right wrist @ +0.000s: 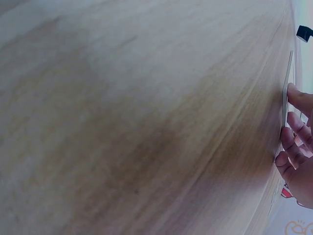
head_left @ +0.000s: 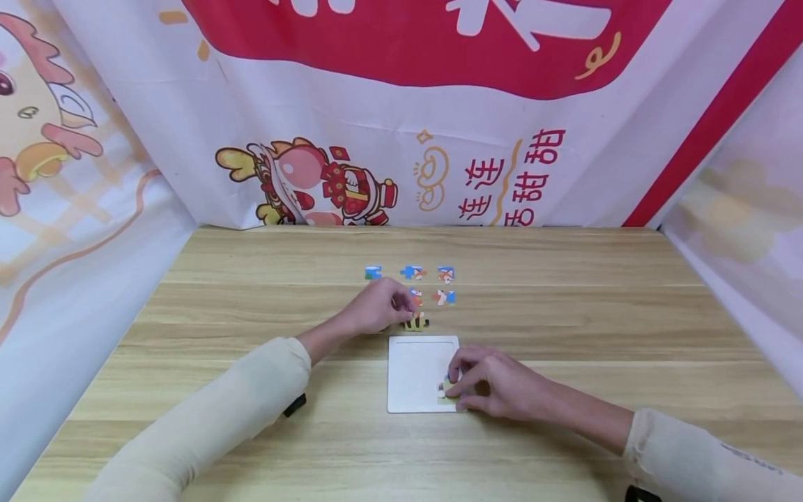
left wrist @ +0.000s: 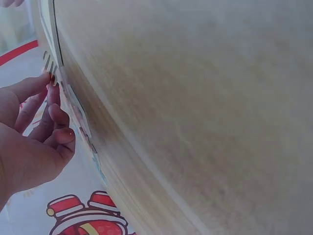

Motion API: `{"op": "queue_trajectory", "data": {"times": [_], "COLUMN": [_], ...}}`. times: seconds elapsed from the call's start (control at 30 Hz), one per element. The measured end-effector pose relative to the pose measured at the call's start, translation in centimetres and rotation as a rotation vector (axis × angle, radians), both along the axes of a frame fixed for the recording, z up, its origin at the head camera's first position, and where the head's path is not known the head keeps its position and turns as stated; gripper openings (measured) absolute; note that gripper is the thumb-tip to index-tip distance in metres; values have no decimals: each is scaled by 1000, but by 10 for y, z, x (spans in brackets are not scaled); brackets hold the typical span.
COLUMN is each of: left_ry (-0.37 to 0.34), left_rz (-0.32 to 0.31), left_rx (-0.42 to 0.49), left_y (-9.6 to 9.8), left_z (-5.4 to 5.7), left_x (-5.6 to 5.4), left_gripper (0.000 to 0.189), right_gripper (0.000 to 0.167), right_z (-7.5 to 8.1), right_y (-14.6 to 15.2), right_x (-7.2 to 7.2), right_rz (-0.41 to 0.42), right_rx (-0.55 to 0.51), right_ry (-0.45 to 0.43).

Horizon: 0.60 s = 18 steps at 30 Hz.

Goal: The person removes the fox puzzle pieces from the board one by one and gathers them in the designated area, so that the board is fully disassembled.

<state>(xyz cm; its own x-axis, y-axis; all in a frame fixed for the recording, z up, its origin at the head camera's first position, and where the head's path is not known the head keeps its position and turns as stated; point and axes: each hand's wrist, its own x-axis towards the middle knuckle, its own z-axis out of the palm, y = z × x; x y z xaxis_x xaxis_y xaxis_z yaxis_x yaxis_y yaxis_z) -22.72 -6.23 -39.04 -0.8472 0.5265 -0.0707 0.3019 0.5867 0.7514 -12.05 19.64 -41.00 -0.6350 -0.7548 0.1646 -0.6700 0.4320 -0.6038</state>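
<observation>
My left hand (head_left: 379, 307) pinches a yellow-and-black striped jigsaw piece (head_left: 417, 322) between thumb and fingertips, just beyond the white puzzle tray (head_left: 410, 376). The left wrist view shows the same striped piece (left wrist: 49, 62) at the fingertips. My right hand (head_left: 498, 382) is over the tray's near right corner. One of its fingertips touches a pale yellow jigsaw piece (head_left: 442, 394) lying in that corner, partly hidden by the fingers. Its thumb (right wrist: 295, 93) is against the tray's edge (right wrist: 287, 73) in the right wrist view.
Beyond the left hand lie several loose jigsaw pieces: a blue-and-green one (head_left: 373, 272), a blue one with orange (head_left: 413, 272), an animal-face piece (head_left: 446, 275), a white-and-blue one (head_left: 444, 298), and one (head_left: 416, 296) partly covered by the fingers. A printed curtain (head_left: 401, 160) borders the wooden table (head_left: 564, 293).
</observation>
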Motion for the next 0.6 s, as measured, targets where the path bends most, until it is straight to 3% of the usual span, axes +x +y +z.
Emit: {"op": "queue_trajectory", "data": {"times": [0.23,0.6], "left_ry": [-14,93], "left_rz": [36,15], "left_rx": [-59,-165], "left_y": [2,3], "left_z": [-1,-3], "left_x": [0,-1], "left_gripper": [2,9], "right_gripper": [18,18], "right_z": [1,2], "right_y": [0,0], "right_x": [0,0], "right_rz": [5,3], "right_rx": [-5,0], "right_ry": [-1,-3]}}
